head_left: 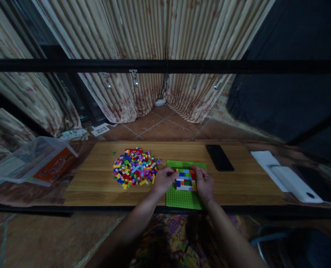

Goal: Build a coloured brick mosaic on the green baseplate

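On the green baseplate, both hands' fingers pinch the multicoloured brick block; no writing is readable.

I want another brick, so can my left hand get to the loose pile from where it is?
Probably yes. The left hand rests at the brick block on the green baseplate, and the loose brick pile lies just to its left with only bare tabletop between.

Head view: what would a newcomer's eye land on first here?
The bright pile of loose bricks on the wooden table, left of centre. Beside it, the left hand and right hand flank a multicoloured brick block on a green baseplate. A black phone lies to the right.
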`<state>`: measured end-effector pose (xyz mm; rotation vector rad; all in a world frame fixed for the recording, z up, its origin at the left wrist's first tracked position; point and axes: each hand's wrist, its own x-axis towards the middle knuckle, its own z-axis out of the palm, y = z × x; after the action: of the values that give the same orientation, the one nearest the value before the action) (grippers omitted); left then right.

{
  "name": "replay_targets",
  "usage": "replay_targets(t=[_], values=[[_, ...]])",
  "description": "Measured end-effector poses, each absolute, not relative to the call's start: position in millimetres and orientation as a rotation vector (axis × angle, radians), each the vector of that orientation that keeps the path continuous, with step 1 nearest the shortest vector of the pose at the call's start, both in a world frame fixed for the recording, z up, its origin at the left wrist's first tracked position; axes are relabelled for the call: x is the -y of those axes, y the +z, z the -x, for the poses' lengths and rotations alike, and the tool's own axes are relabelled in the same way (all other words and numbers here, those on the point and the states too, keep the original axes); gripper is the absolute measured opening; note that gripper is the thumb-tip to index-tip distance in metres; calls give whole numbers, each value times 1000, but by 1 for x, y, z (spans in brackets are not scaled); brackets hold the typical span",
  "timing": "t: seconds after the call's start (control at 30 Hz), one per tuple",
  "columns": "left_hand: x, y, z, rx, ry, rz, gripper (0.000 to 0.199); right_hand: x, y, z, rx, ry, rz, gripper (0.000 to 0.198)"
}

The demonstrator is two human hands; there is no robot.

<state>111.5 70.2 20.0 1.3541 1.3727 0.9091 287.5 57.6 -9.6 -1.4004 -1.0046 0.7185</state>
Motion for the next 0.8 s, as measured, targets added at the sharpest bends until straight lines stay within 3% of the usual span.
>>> replay_targets(t=[0.1, 0.3, 0.5, 0.8], values=[[-62, 20, -108, -1362, 955, -1333, 22, -62, -13, -292, 900, 727, 1344, 47], [-42, 16, -109, -1376, 1043, -1398, 14, -64, -18, -294, 847, 732, 1296, 46], [-20, 2, -114, -1392, 1099, -1617, 36, -57, -13, -288, 941, 716, 1345, 43], [-17, 4, -114, -1398, 1026, -1913, 45, -52, -11, -289, 1217, 618, 1428, 36]])
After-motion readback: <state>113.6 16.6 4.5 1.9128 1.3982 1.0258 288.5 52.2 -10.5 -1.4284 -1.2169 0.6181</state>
